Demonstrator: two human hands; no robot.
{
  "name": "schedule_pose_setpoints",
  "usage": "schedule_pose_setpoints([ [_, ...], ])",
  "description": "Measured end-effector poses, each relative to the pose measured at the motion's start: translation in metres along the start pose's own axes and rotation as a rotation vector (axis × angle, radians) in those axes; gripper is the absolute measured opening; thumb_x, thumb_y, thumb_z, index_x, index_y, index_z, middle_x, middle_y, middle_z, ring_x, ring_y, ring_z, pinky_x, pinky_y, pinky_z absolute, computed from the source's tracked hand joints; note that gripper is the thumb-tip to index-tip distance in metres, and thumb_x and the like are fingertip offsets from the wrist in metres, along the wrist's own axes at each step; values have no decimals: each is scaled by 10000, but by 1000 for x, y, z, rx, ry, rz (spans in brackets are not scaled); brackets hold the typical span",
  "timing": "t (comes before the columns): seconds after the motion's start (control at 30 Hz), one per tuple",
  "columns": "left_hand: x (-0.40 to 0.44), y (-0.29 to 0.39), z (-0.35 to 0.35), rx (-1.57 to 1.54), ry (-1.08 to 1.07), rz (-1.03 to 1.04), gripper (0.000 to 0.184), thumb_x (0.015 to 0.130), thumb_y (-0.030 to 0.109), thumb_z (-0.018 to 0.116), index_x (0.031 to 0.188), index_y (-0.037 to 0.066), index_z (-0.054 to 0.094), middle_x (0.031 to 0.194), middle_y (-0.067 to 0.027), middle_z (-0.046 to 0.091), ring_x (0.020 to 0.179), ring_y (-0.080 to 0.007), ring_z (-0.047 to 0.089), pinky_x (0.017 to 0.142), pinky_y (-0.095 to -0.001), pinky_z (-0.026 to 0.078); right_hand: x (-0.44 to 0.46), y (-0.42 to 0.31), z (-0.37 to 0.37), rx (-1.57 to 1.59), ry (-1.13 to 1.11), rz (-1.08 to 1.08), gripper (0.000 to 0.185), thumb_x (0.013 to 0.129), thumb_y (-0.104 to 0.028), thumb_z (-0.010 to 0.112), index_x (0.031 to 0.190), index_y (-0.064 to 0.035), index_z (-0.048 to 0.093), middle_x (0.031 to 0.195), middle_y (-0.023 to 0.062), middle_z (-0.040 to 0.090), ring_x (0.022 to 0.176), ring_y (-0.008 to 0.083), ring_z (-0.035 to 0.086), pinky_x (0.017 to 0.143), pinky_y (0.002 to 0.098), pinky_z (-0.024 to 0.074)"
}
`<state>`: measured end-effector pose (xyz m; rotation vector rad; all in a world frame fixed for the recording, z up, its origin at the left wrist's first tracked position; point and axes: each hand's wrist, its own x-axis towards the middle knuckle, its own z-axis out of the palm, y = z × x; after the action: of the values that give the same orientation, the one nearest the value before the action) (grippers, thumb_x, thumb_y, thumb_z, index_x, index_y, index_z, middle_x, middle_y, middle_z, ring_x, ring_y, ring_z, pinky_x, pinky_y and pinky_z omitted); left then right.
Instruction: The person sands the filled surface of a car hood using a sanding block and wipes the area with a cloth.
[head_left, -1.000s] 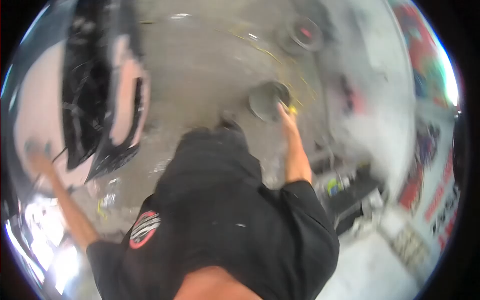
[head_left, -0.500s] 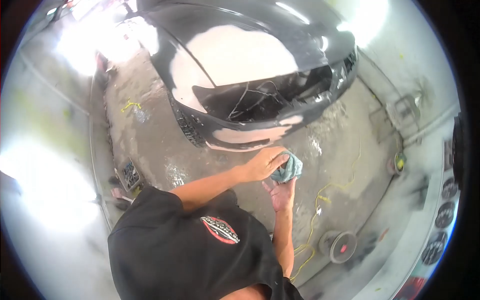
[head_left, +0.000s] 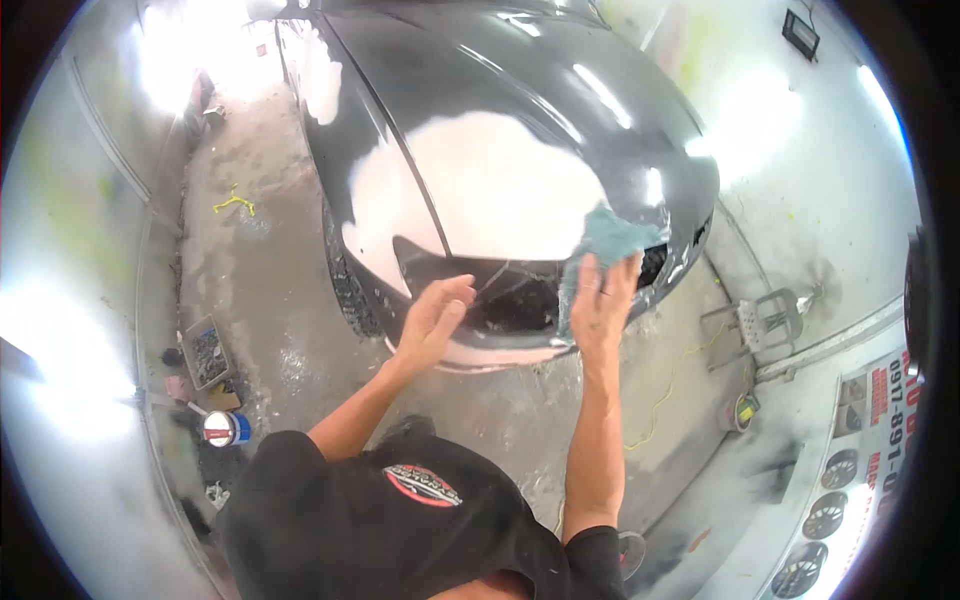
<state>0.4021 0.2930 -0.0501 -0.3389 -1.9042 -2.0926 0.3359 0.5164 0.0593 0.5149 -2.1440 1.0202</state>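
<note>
A blue-green cloth (head_left: 615,238) hangs unfolded from my right hand (head_left: 603,310), whose fingers press against it. It spreads in front of the car's front end, overlapping the dark headlight opening (head_left: 520,300); whether it touches the body I cannot tell. My left hand (head_left: 435,322) is raised to the left, fingers slightly bent, thumb apart, nothing in it. Before both hands stands a dark car (head_left: 480,75) with a large pale patch (head_left: 490,190) across its hood and fender. Another pale strip (head_left: 470,354) runs along the bumper.
On the wet-looking floor (head_left: 250,300) to the left are a tray of dark bits (head_left: 206,353) and a paint can (head_left: 227,429). A chair (head_left: 765,325), a fan (head_left: 820,285) and a bucket (head_left: 735,413) stand along the right wall. A yellow cord (head_left: 655,410) lies on the floor.
The cloth was bunched between both hands; now it is spread out and only the right hand holds it. My left hand has let go and moved left. The car appears closer.
</note>
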Motion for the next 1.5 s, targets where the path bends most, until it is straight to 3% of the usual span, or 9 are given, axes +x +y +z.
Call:
schedule_pose_setpoints([
  [0.1, 47, -26, -37, 148, 233, 177, 422, 1124, 297, 411, 1329, -26, 589, 1258, -88, 631, 1167, -169, 574, 1043, -337, 416, 36, 20, 83, -241, -291, -192, 377, 1004, -235, 605, 1277, 24, 638, 1389, 293, 540, 1327, 464, 474, 1157, 543, 344],
  [0.27, 87, -19, -91, 351, 439, 377, 440, 1115, 302, 383, 1233, -49, 620, 1196, -145, 617, 1115, -255, 586, 992, -374, 454, 83, 16, 198, -281, -605, -591, 516, 940, -337, 660, 1405, -117, 618, 1528, 176, 445, 1444, 384, 374, 1169, 638, 261],
  [0.43, 51, -65, -130, 260, 610, 194, 514, 1123, 361, 358, 1213, -65, 632, 1213, -157, 616, 1121, -254, 590, 979, -390, 465, 171, 1, 326, -229, -495, -687, 540, 955, -410, 633, 1433, -164, 584, 1483, 122, 481, 1417, 310, 406, 1134, 671, 279],
  [0.63, -32, -125, -167, 390, 827, -275, 419, 1130, 285, 400, 1224, -47, 637, 1192, -131, 634, 1119, -237, 619, 1010, -370, 483, 306, 32, 435, -279, -482, -282, 623, 1009, -541, 459, 1504, -166, 515, 1552, 138, 453, 1493, 325, 342, 1180, 686, 210],
  [0.83, -198, -209, -212, 555, 744, -882, 423, 1106, 348, 474, 1060, -42, 630, 952, -66, 615, 871, -172, 559, 809, -316, 466, 342, 137, 338, -383, -490, 143, 659, 1001, -568, 408, 1547, -203, 466, 1617, 125, 389, 1532, 327, 290, 1205, 694, 154],
  [1.07, -335, -217, -196, 426, 533, -1428, 451, 1083, 428, 493, 936, 19, 614, 809, -55, 597, 722, -168, 573, 639, -331, 475, 294, 370, 131, -801, -361, 299, 586, 1050, -489, 345, 1559, -210, 430, 1681, 132, 288, 1552, 329, 267, 1199, 702, 174],
  [1.1, -341, -213, -194, 397, 512, -1457, 454, 1081, 434, 494, 937, 21, 615, 808, -55, 600, 718, -169, 576, 632, -332, 475, 284, 336, 76, -928, -532, 257, 518, 1057, -443, 360, 1489, -193, 497, 1680, 147, 285, 1533, 363, 294, 1186, 701, 220],
  [1.33, -347, -201, -194, 270, 428, -1486, 476, 1067, 476, 506, 940, 34, 623, 806, -56, 616, 688, -177, 596, 580, -337, 477, 201, 532, -12, -716, -51, 615, 660, 1023, -535, 381, 1585, -190, 401, 1683, 171, 265, 1553, 388, 226, 1196, 687, 174],
  [1.5, -356, -232, -200, 10, 525, -1306, 492, 1058, 506, 514, 942, 43, 629, 804, -56, 628, 667, -184, 611, 543, -340, 479, 294, 410, 79, -738, -280, 361, 669, 1011, -547, 378, 1552, -161, 451, 1621, 177, 386, 1521, 364, 311, 1200, 605, 248],
])
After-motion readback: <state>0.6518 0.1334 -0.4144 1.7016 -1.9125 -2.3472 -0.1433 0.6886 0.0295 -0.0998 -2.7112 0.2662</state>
